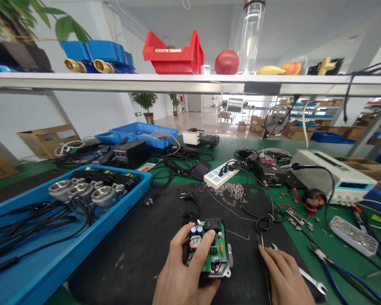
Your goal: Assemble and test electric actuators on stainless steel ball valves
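My left hand (186,271) grips a small open housing with a green circuit board (213,256) in it, low in the middle of the view. Fingers and thumb close around its left side and top. On the board sit blue capacitors (196,230) and a black block-shaped component (212,224). To the right, my right hand (285,275) has its fingers together on slim, dark tweezers (262,240), their thin metal tips pointing away from me. A wrench (314,281) lies partly under that hand. Further right are blue-handled pliers (320,254).
A blue tray (114,231) with metal housings and cables stands left. A power strip (220,173), scattered nuts (230,192) and a bent wire (241,236) lie ahead. At right are a bench power supply (333,176), a soldering iron (300,167) and a screw dish (354,235). A shelf (178,82) spans overhead.
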The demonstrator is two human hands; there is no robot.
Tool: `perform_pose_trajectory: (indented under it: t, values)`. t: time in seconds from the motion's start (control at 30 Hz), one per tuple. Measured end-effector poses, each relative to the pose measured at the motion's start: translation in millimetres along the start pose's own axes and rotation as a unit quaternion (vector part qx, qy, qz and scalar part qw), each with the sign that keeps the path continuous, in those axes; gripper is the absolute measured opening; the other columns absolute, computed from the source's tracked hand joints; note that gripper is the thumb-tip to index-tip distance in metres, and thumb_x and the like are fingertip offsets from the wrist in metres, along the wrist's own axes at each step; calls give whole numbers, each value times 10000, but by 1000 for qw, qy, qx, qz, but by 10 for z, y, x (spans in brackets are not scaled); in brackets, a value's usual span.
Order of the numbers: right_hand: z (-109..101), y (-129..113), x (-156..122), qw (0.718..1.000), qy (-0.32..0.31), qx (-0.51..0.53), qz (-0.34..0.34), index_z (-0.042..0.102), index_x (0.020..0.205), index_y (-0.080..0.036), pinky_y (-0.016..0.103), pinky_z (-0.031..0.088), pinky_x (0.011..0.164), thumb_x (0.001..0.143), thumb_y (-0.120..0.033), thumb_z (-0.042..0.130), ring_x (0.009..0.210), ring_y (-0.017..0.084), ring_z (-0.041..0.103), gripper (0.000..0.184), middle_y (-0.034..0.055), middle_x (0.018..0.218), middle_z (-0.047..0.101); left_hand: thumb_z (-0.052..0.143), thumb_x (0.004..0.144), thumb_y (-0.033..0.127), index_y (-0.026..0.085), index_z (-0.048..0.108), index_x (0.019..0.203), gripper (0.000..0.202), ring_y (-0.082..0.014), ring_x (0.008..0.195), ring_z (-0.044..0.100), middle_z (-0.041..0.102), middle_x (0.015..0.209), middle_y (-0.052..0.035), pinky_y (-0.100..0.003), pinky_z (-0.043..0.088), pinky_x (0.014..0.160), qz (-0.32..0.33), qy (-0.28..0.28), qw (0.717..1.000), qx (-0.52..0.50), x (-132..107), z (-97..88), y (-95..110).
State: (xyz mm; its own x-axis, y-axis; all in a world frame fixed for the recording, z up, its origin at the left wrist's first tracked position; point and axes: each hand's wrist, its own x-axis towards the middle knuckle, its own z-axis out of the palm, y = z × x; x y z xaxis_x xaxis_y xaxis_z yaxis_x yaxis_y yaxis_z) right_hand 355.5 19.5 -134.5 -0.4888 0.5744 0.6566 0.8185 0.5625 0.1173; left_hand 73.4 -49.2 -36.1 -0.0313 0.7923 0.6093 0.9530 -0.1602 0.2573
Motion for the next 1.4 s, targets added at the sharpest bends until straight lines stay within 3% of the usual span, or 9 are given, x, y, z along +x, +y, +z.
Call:
perform_pose_trajectory:
  t: [0.27, 0.63, 0.77, 0.9, 1.03, 1.17, 1.27, 1.4]
  values:
    - [93, 90, -103, 1000, -17, -9, -12, 577, 1394, -124, 328, 533, 956, 796, 26, 482, 1131, 238, 580, 623, 89, 1261, 676, 810, 594, 97, 382, 563, 1405, 894, -317, 1101, 715, 401, 1513, -110, -376, 679, 779, -2, 8, 1000, 8, 11, 10, -26]
    - [103, 85, -31, 999, 27, -1, -17, 618, 1332, -140, 340, 599, 852, 902, -98, 466, 1021, 233, 666, 457, 93, 1208, 721, 820, 600, 100, 392, 520, 1440, 938, -323, 1083, 726, 399, 1517, -132, -376, 677, 763, 9, 14, 1000, 26, -27, 36, -37]
    - [76, 72, 7, 998, 34, 48, 7, 602, 1347, -172, 346, 628, 857, 956, -227, 571, 1036, 245, 692, 396, 93, 1234, 720, 829, 563, 85, 399, 521, 1433, 975, -333, 1090, 721, 403, 1506, -129, -388, 676, 781, 9, 15, 1000, 26, -26, 57, -51]
    - [-76, -66, 186, 988, 40, 142, 52, 563, 1385, -226, 342, 642, 901, 922, -324, 700, 1111, 251, 704, 492, 94, 1260, 707, 811, 531, 72, 410, 557, 1394, 961, -336, 1113, 714, 413, 1486, -113, -400, 670, 819, 8, 25, 1000, 15, -2, 49, -56]
    - [-287, -279, 556, 953, -19, 290, 81, 470, 1498, -260, 371, 600, 1031, 914, -403, 712, 1292, 282, 637, 648, 109, 1439, 604, 802, 554, 88, 420, 565, 1387, 927, -334, 1118, 717, 414, 1476, -106, -395, 664, 829, 12, 28, 999, 10, 8, 32, -62]
    - [-400, -467, 913, 886, -101, 440, 102, 310, 1604, -251, 439, 464, 1201, 801, -505, 826, 1465, 317, 476, 987, 137, 1603, 425, 875, 560, 148, 422, 557, 1393, 933, -346, 1133, 710, 407, 1474, -117, -393, 659, 827, 13, 10, 1000, 19, -22, 37, -77]
    - [-421, -583, 1093, 848, -155, 492, 120, 274, 1614, -216, 464, 376, 1261, 719, -496, 890, 1525, 310, 387, 1122, 155, 1648, 342, 915, 592, 255, 420, 548, 1403, 905, -354, 1151, 700, 405, 1484, -127, -388, 656, 826, 11, -2, 1000, 25, -57, 55, -95]
    - [-407, -665, 1192, 826, -188, 510, 146, 245, 1618, -224, 497, 313, 1285, 657, -416, 935, 1559, 310, 319, 1198, 155, 1671, 289, 789, 682, 167, 423, 539, 1416, 817, -344, 1140, 704, 426, 1500, -125, -373, 654, 806, 15, -8, 999, 45, -81, 70, -122]
